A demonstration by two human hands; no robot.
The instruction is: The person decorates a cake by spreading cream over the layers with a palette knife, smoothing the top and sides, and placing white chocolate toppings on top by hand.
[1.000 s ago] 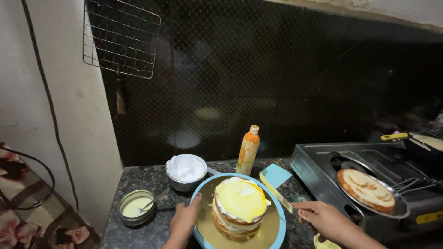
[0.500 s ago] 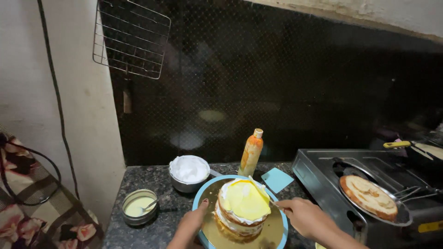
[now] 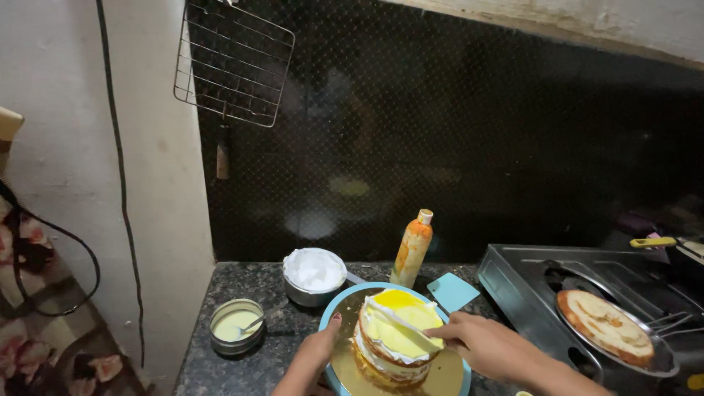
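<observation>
Nearest the camera, left hand [image 3: 317, 353] resting with spread fingers on the rim of the round blue turntable [image 3: 331, 320], topped by a gold board; fingers loose on the edge, not wrapped around anything. Right hand [image 3: 490, 347] closed around the handle of a long flat spatula [image 3: 400, 320], blade laid across the top of the layered cake with white cream and yellow glaze [image 3: 396, 334]. Cake standing in the middle of the turntable, on the dark speckled stone counter [image 3: 242, 370], between the two hands.

Just left of the turntable, small round metal tin of pale yellow cream [image 3: 236, 325], a spoon lying in it. Slightly farther back, steel bowl heaped with white cream [image 3: 314, 276], touching or nearly touching the turntable's far edge. Beside it, tall orange squeeze bottle with a pale cap [image 3: 412, 248], upright. Next to the bottle, light blue flat scraper [image 3: 452, 291], just beside the turntable's right rim.

To the right, dark metal gas stove [image 3: 528, 282], carrying a round pan with a browned sponge layer [image 3: 606, 327].

Farthest back, black tiled wall [image 3: 455, 147], with a square wire cooling rack [image 3: 233, 64] hanging at upper left beside a pale plastered wall [image 3: 66, 132] and a black cable [image 3: 121, 183].
</observation>
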